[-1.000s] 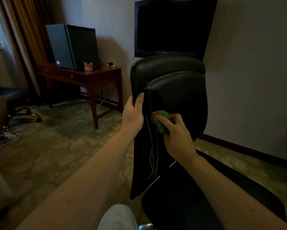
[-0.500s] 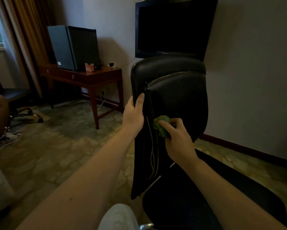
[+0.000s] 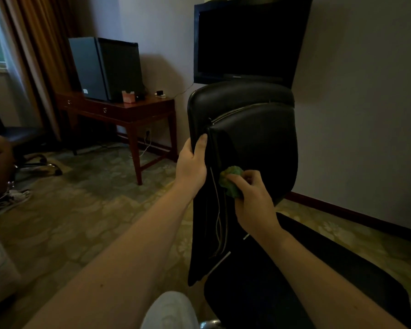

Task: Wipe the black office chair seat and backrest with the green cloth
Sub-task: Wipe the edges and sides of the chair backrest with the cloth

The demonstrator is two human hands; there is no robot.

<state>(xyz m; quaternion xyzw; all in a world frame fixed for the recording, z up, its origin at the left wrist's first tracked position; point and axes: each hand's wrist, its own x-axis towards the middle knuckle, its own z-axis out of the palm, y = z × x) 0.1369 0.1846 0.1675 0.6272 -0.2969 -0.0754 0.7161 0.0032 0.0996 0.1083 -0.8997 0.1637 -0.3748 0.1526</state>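
The black office chair stands in front of me, its backrest [image 3: 259,136] upright and its seat [image 3: 306,281] low at the right. My left hand [image 3: 191,162] grips the backrest's left edge, thumb on the front face. My right hand [image 3: 252,200] holds a bunched green cloth [image 3: 230,180] and presses it against the left part of the backrest, below my left thumb. Most of the cloth is hidden by my fingers.
A wooden desk [image 3: 119,110] with a dark box [image 3: 104,67] stands at the back left. A black TV [image 3: 247,39] hangs on the wall behind the chair. Another person's leg and shoe [image 3: 7,195] are at the far left. Patterned carpet [image 3: 80,210] covers the floor.
My right hand and the cloth have slid slightly downward on the backrest. My left hand keeps its grip on the edge.
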